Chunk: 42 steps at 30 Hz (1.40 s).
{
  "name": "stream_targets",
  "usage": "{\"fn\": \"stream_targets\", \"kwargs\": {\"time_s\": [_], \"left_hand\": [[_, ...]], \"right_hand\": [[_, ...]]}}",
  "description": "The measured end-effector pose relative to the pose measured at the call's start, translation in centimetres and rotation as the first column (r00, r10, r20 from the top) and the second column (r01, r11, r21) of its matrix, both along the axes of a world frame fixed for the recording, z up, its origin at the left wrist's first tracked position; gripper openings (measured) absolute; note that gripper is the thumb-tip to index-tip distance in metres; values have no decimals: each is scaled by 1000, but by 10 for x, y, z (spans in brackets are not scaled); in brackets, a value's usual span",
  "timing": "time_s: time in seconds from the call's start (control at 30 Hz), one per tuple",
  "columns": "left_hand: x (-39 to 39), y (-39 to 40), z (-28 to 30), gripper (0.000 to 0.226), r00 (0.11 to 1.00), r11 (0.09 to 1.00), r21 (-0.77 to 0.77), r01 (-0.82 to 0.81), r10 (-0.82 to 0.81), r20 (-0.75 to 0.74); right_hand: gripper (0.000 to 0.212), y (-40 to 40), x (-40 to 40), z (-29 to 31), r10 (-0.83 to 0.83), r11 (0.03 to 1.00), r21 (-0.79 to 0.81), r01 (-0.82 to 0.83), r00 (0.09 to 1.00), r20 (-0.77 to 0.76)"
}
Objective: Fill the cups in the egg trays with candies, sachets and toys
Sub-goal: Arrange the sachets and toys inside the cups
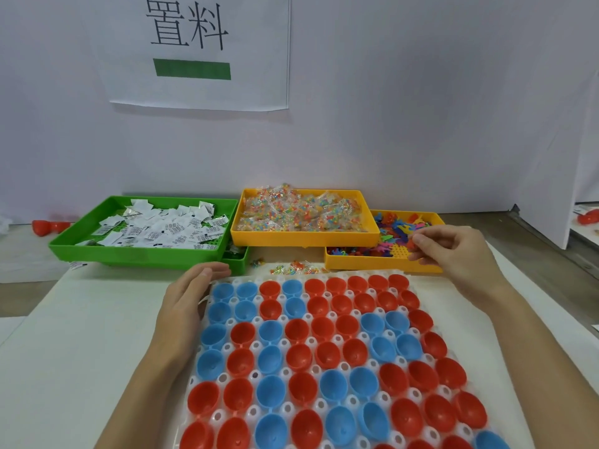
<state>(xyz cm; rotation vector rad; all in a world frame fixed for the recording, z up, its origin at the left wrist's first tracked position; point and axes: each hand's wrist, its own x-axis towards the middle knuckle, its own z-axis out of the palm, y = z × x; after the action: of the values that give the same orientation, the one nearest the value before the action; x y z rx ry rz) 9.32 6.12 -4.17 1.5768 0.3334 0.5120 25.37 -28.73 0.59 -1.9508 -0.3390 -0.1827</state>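
A clear egg tray (421, 367) lies before me, packed with red cups (327, 327) and blue cups (270, 332), all looking empty. My left hand (186, 306) rests flat with straight fingers against the tray's far left edge. Over the yellow toy bin (385, 264), my right hand (453, 251) pinches a small red toy (412, 244) between its fingertips. Behind sit a green bin (142, 251) of white sachets (162, 226) and a yellow bin (304, 238) heaped with candy packets (301, 210).
A few loose candy packets (298, 268) lie on the table between the bins and the tray. Red cup halves (48, 226) sit at the far left and one at the far right (588, 217). A white wall with a paper sign (197, 50) stands close behind the bins.
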Motion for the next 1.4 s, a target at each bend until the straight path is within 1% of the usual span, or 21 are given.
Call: {"fn": "stream_targets", "kwargs": {"time_s": [0.1,0.2,0.33,0.37,0.4,0.43,0.5,0.53,0.57,0.6,0.67,0.73,0.77,0.83,0.9,0.97,1.03,1.17,1.27,1.37,1.4], "left_hand": [[0,1,-1,32,1000,1000,2,5,-5,-3],[-1,0,0,33,1000,1000,7,1,-1,-17],[-5,-7,13,33,999,1000,20,8,-8,-38],[-5,-8,19,31,997,994,109,-5,14,-75],[-4,-7,26,26,991,965,263,-23,56,-118],[-4,-7,35,20,982,899,435,-54,126,-138],[-5,-14,59,13,947,721,664,-196,315,-63],[-6,-21,72,11,931,677,681,-280,365,20],[-6,-30,84,10,930,674,665,-324,357,91],[-6,-40,96,9,951,717,632,-294,287,117],[-1,-64,113,4,1000,839,544,-12,0,22],[4,-87,121,16,954,840,453,298,-271,-126],[8,-97,120,21,932,826,433,361,-334,-140],[13,-109,115,11,950,848,438,300,-305,-60],[16,-113,111,4,972,904,375,206,-233,29],[18,-112,109,8,974,937,289,196,-221,57],[18,-109,109,13,974,943,268,196,-218,57],[17,-110,110,11,983,892,431,140,-177,47],[14,-114,114,9,980,829,545,127,-189,59],[11,-120,118,6,976,757,641,123,-210,61],[10,-122,119,5,976,744,658,115,-207,63]], "right_hand": [[7,-6,-7,14,176,982,-56,-182,980,-98],[5,-3,-12,23,201,973,-97,-209,975,-90],[4,15,-23,31,307,951,61,-302,946,-106],[5,20,-26,33,334,941,98,-325,937,-104],[7,25,-29,35,362,929,122,-349,926,-104],[8,30,-32,38,386,918,138,-371,916,-106],[9,38,-38,43,425,899,163,-405,898,-112],[9,42,-41,45,441,891,178,-418,890,-114],[10,46,-45,47,455,882,191,-430,883,-115],[10,50,-48,48,468,874,202,-441,876,-114],[10,57,-53,52,487,861,222,-457,867,-105],[11,63,-58,57,499,853,229,-470,862,-87],[12,65,-61,58,494,854,227,-468,866,-75],[10,68,-64,61,472,867,211,-453,880,-49],[11,70,-67,63,460,876,182,-447,887,-32],[10,72,-69,65,467,879,125,-461,884,-26],[4,72,-69,66,474,880,43,-473,880,-23],[9,65,-70,76,419,903,-130,-410,907,47],[19,61,-74,85,460,887,-92,-453,884,79],[0,64,-78,88,494,869,-83,-487,859,135],[3,64,-78,88,485,875,-88,-477,862,149]]}}
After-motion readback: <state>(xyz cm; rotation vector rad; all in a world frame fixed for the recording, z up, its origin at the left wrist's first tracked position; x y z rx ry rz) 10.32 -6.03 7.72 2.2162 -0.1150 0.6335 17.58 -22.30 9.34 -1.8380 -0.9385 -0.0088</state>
